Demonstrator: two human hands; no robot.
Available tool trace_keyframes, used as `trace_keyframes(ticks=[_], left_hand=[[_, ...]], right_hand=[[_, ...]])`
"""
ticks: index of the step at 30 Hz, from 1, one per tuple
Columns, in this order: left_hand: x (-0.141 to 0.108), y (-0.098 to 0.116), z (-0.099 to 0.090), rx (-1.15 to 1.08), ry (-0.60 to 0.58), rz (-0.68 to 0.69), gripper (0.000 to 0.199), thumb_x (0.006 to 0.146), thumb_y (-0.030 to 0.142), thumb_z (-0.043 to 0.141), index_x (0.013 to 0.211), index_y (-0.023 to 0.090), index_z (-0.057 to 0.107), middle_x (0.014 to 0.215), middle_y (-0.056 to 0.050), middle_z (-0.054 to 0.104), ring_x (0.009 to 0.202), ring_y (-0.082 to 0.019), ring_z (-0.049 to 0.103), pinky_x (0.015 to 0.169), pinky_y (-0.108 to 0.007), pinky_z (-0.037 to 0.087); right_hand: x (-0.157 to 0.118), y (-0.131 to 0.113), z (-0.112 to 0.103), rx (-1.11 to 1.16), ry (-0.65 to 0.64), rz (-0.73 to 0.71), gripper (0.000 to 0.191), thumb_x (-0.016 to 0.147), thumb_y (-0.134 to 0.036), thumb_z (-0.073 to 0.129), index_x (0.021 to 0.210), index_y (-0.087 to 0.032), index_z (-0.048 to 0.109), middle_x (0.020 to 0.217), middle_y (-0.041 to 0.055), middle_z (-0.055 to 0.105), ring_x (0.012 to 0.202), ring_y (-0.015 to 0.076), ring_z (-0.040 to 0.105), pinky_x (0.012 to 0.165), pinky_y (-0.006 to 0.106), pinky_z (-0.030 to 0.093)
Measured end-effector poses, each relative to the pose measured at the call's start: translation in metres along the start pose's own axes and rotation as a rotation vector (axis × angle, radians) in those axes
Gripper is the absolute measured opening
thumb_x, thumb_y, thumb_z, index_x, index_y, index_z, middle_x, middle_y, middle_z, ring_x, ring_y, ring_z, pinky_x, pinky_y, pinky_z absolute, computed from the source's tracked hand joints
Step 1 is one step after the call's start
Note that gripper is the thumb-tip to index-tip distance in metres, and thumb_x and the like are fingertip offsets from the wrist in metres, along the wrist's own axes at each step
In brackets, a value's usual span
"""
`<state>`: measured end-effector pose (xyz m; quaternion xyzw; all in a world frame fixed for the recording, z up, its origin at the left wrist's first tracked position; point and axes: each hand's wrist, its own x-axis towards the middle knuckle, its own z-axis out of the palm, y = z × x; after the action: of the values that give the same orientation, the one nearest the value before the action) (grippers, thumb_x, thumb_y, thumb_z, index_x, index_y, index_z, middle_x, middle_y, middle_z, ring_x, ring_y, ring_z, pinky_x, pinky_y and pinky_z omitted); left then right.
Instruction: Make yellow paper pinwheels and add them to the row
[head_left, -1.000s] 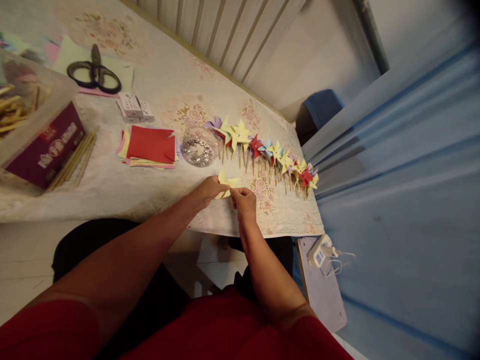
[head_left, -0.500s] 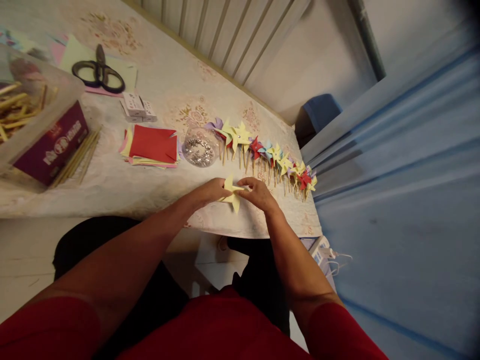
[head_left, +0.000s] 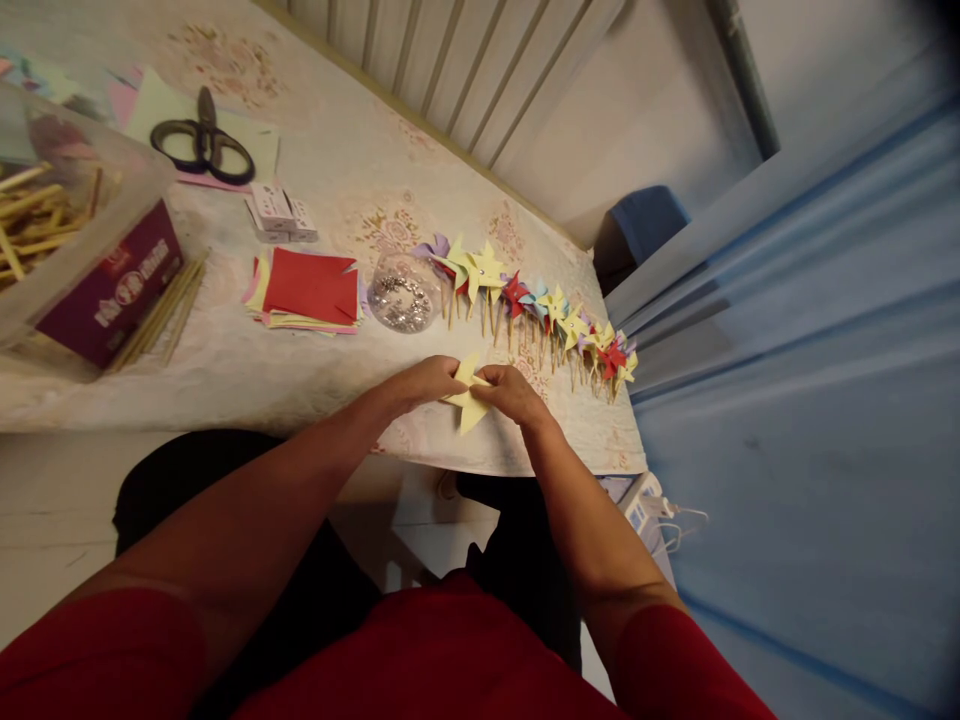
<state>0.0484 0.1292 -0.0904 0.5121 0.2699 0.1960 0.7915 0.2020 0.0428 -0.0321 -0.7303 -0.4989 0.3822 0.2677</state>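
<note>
Between my two hands is a pale yellow paper pinwheel, held over the table's front part. My left hand pinches it from the left side. My right hand has closed on its right side, thumb and fingertips near the middle. Whether a stick or pin is under the fingers cannot be made out. Just beyond, a clear round dish holds small silvery pins. A row of finished-looking pinwheels on sticks, in yellow, red, purple and blue, runs along the table to the right.
Left of the dish lies a stack of cut paper squares, red on top. Small white boxes and black-handled scissors on paper sit behind. A plastic tub of sticks stands far left, loose sticks beside it. A blue curtain hangs right.
My right hand's fingers have closed in on the pinwheel's middle, and the yellow paper has turned slightly. My left hand keeps its hold. The view has shifted a little.
</note>
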Motion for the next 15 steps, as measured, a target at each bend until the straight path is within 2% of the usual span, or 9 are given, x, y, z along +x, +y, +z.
trace_keyframes(ticks=[1,3,8,10,15], left_hand=[[-0.002,0.003,0.001,0.006,-0.052,-0.022,0.013,0.058,0.012,0.072,0.07,0.015,0.067,0.068,-0.002,0.067,0.065,-0.016,0.061,0.059,-0.023,0.045],[-0.005,0.008,0.002,-0.063,-0.083,-0.066,0.014,0.066,0.02,0.074,0.076,0.014,0.067,0.076,-0.004,0.068,0.072,-0.017,0.064,0.067,-0.025,0.05],[-0.007,0.01,0.002,-0.275,0.004,-0.081,0.035,0.072,0.039,0.079,0.09,0.014,0.064,0.08,-0.004,0.068,0.071,-0.015,0.064,0.075,-0.031,0.052],[-0.006,0.008,0.003,-0.297,-0.005,-0.056,0.037,0.07,0.038,0.081,0.091,0.013,0.064,0.081,-0.005,0.068,0.073,-0.016,0.065,0.075,-0.031,0.051],[-0.003,0.003,0.01,-0.245,0.012,0.012,0.03,0.063,0.021,0.077,0.09,0.012,0.068,0.076,-0.002,0.069,0.069,-0.014,0.062,0.069,-0.026,0.046]], right_hand=[[0.0,0.003,0.0,0.038,0.019,0.005,0.015,0.065,-0.033,0.064,0.062,-0.018,0.064,0.054,-0.0049,0.056,0.053,0.0101,0.046,0.053,0.022,0.033],[0.001,0.007,0.001,0.113,0.082,0.013,0.018,0.064,-0.036,0.065,0.063,-0.018,0.063,0.056,-0.0048,0.056,0.053,0.0104,0.047,0.053,0.023,0.034],[0.004,0.01,0.01,0.26,0.267,0.028,0.022,0.062,-0.04,0.066,0.061,-0.019,0.06,0.054,-0.0062,0.052,0.051,0.009,0.041,0.052,0.023,0.031],[0.005,0.01,0.014,0.308,0.319,0.049,0.023,0.061,-0.041,0.066,0.06,-0.019,0.06,0.054,-0.0063,0.052,0.051,0.0088,0.04,0.051,0.023,0.03],[0.006,0.012,0.026,0.394,0.371,0.076,0.022,0.06,-0.04,0.067,0.062,-0.019,0.061,0.056,-0.0059,0.055,0.051,0.0093,0.042,0.051,0.023,0.031]])
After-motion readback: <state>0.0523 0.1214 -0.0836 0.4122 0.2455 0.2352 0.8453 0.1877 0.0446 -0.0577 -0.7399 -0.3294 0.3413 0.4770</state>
